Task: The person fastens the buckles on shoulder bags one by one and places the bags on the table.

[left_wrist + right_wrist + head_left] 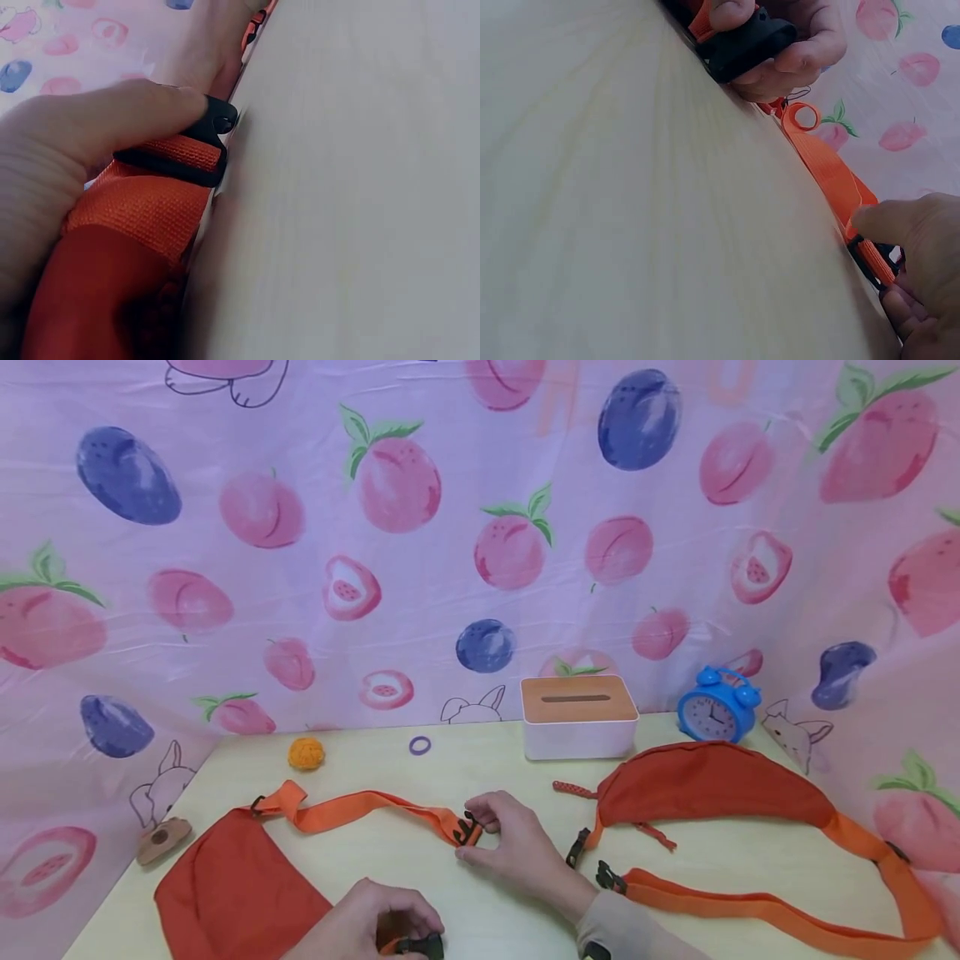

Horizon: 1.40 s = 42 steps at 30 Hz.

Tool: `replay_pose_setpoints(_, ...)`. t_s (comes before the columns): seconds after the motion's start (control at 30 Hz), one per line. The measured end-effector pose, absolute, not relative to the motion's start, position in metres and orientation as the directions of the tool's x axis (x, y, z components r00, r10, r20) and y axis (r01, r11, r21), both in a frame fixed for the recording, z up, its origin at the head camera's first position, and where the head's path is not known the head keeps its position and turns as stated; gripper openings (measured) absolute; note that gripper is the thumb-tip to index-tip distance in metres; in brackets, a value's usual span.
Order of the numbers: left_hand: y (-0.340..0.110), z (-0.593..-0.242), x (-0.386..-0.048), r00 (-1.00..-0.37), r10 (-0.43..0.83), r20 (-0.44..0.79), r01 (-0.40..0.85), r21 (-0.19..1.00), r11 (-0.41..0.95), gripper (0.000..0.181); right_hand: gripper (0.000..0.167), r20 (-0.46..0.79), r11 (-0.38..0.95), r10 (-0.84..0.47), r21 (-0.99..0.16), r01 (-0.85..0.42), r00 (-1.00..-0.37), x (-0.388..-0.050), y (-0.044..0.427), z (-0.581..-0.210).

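A red waist bag lies at the left of the table in the head view, its orange strap running across toward the middle. My left hand pinches the black buckle socket on the bag's short end; in the left wrist view the thumb presses on this buckle. With thumb and fingers, my right hand grips the strap's far end by the black pronged buckle half. The two buckle halves are apart. The right wrist view shows both hands; the right fingers partly cover their buckle.
A second red waist bag with its orange strap lies at the right, its buckle undone. At the back stand a tissue box and a blue alarm clock. An orange ball, purple ring and brown object lie leftward.
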<state>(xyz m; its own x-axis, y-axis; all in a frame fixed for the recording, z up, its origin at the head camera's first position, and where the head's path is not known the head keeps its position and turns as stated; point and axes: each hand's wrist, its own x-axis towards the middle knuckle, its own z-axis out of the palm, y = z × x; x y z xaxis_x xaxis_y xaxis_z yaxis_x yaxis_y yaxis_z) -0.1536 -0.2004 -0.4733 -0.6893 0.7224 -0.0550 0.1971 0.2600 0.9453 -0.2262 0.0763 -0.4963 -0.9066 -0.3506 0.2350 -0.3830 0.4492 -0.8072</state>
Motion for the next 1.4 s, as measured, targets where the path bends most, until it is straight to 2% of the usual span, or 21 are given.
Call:
replay_pose_setpoints(0.17,-0.2,-0.474,-0.154,-0.698,0.715,-0.04,0.205,0.946,0.252,0.026,0.043,0.227,0.464,-0.323,-0.809,-0.363,-0.919,-0.227,0.076,-0.498)
replay_pose_setpoints(0.43,-0.199,-0.475,-0.153,-0.721,0.692,0.026,0.284,0.923,0.261,0.027,0.031,0.208,0.357,-0.257,-0.887,-0.292,-0.944,-0.23,0.082,-0.495)
replay_pose_setpoints(0.6,-0.198,-0.476,-0.152,-0.736,0.676,0.032,0.294,0.914,0.277,0.026,0.02,0.21,0.336,-0.191,-0.904,-0.265,-0.959,-0.231,0.087,-0.486)
replay_pose_setpoints(0.73,-0.198,-0.476,-0.151,-0.746,0.665,0.034,0.295,0.913,0.283,0.028,0.013,0.202,0.33,-0.186,-0.909,-0.255,-0.961,-0.23,0.088,-0.48)
replay_pose_setpoints(0.9,-0.199,-0.477,-0.152,-0.746,0.666,0.013,0.281,0.913,0.296,0.03,0.012,0.224,0.311,-0.182,-0.911,-0.272,-0.957,-0.23,0.087,-0.48)
replay_pose_setpoints(1.1,-0.201,-0.476,-0.152,-0.744,0.668,-0.015,0.251,0.92,0.3,0.03,0.009,0.219,0.214,-0.206,-0.941,-0.262,-0.954,-0.229,0.088,-0.482)
replay_pose_setpoints(1.23,-0.2,-0.476,-0.151,-0.744,0.668,0.014,0.28,0.914,0.292,0.03,0.018,0.234,0.201,-0.22,-0.939,-0.279,-0.947,-0.23,0.088,-0.482)
replay_pose_setpoints(1.4,-0.2,-0.476,-0.15,-0.746,0.665,0.024,0.281,0.917,0.283,0.03,0.049,0.222,0.209,-0.225,-0.94,-0.27,-0.949,-0.23,0.087,-0.482)
